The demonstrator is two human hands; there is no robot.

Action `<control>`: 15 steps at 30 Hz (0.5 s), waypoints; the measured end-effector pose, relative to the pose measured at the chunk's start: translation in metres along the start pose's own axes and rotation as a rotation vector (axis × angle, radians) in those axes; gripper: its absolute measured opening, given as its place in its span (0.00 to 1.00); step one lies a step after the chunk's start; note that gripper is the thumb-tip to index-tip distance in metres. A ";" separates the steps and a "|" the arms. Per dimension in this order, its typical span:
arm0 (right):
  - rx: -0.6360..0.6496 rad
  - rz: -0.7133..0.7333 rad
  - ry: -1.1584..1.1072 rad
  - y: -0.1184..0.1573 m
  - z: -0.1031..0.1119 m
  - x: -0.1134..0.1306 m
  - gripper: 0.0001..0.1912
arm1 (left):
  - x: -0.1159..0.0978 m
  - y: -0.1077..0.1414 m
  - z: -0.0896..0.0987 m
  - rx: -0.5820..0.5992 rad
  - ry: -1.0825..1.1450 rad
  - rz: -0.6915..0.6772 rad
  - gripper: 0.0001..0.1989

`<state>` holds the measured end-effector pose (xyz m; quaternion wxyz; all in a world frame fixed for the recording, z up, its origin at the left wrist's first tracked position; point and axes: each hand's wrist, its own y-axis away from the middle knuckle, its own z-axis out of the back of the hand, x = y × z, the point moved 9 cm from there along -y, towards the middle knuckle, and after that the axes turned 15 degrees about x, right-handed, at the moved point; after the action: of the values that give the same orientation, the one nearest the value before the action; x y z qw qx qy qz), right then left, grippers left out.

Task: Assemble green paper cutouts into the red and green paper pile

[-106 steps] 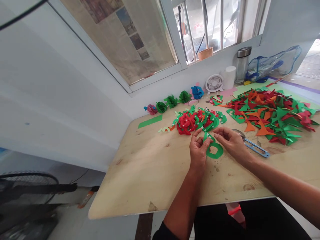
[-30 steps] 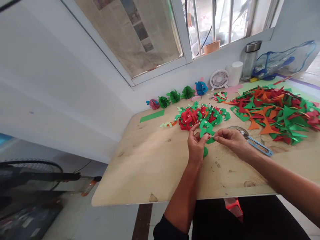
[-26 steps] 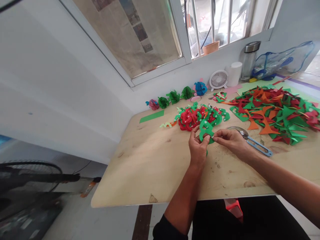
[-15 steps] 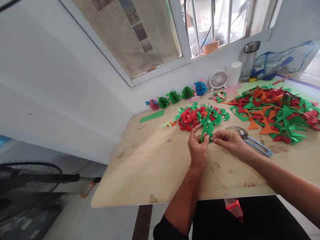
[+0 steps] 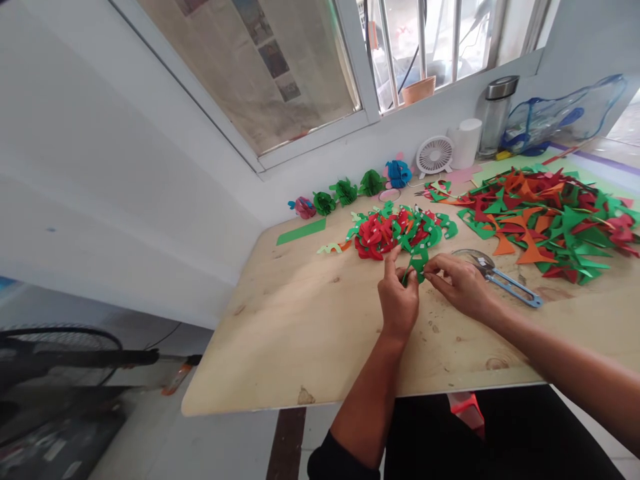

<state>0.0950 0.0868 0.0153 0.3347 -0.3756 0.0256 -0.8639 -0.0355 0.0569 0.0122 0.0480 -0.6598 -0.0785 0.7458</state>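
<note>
Over the front of the table, my left hand (image 5: 399, 297) pinches a green paper cutout (image 5: 419, 257) between thumb and fingers, its index finger raised. White patches show on the paper. My right hand (image 5: 457, 283) has thumb and fingertips pressed together at the cutout's right edge; what is between them is too small to make out. Just beyond lies a heap of red and green paper cutouts (image 5: 374, 237), many with small white squares. To the right of the heap, behind my right hand, is a round strainer with a blue handle (image 5: 515, 288), small white bits in it.
Red, orange and green paper scraps (image 5: 545, 220) are piled at the right. A green paper strip (image 5: 301, 231) lies far left. Along the wall stand folded paper figures (image 5: 346, 191), a small white fan (image 5: 435, 156), a white cylinder (image 5: 467, 143), a glass bottle (image 5: 497, 117) and a clear bag (image 5: 565, 120).
The green cutout has tilted and looks shorter from here. My left index finger has lifted a little, and my right fingers have drawn closer together at the paper's edge.
</note>
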 end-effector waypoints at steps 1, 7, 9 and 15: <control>0.005 -0.001 0.025 0.000 0.000 0.001 0.05 | 0.000 0.000 0.000 0.004 -0.013 -0.001 0.27; 0.017 0.017 0.141 0.001 0.000 0.011 0.08 | 0.005 0.000 -0.004 0.041 -0.017 0.028 0.29; 0.023 0.017 0.179 0.001 -0.001 0.013 0.08 | 0.005 0.000 -0.005 0.047 -0.031 0.024 0.28; 0.030 0.027 0.346 0.002 -0.004 0.019 0.09 | 0.000 0.000 -0.009 0.087 -0.146 -0.008 0.27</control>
<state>0.0843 0.0735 0.0237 0.3427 -0.2158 0.0750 -0.9113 -0.0271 0.0572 0.0108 0.0739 -0.6006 -0.0517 0.7944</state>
